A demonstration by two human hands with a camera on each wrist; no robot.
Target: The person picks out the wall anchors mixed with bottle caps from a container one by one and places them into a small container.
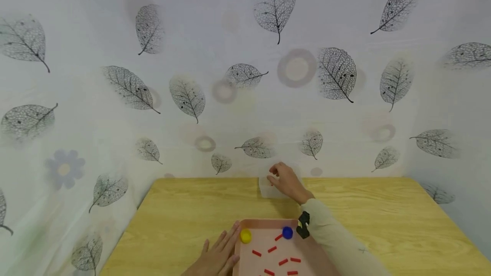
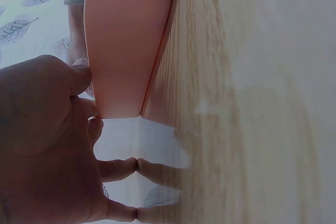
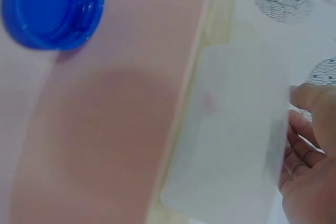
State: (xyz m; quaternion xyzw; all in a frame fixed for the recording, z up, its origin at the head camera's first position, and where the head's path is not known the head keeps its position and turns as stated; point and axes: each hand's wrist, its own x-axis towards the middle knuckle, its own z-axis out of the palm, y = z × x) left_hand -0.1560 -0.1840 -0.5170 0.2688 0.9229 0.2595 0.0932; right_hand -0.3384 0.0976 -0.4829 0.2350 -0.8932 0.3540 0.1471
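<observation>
On the table lies a pink tray (image 1: 268,224) holding several short red sticks (image 1: 272,249), a yellow cap (image 1: 246,236) and a blue cap (image 1: 287,232). The blue cap (image 3: 50,9) shows large in the right wrist view. My left hand (image 1: 218,254) rests along the tray's left side, fingers extended, the thumb at its wall (image 2: 126,40). Beyond the tray, my right hand (image 1: 288,182) is over a whitish translucent container (image 1: 268,191), thumb and fingers bent with a gap between them. In the right wrist view, the container's pale wall (image 3: 231,129) stands beside the fingers (image 3: 304,153).
The light wood table (image 1: 184,208) ends at the back against a white curtain (image 1: 238,110) printed with dark leaves. My right sleeve (image 1: 337,229), with a black device (image 1: 303,225) at the wrist, passes over the tray's right edge.
</observation>
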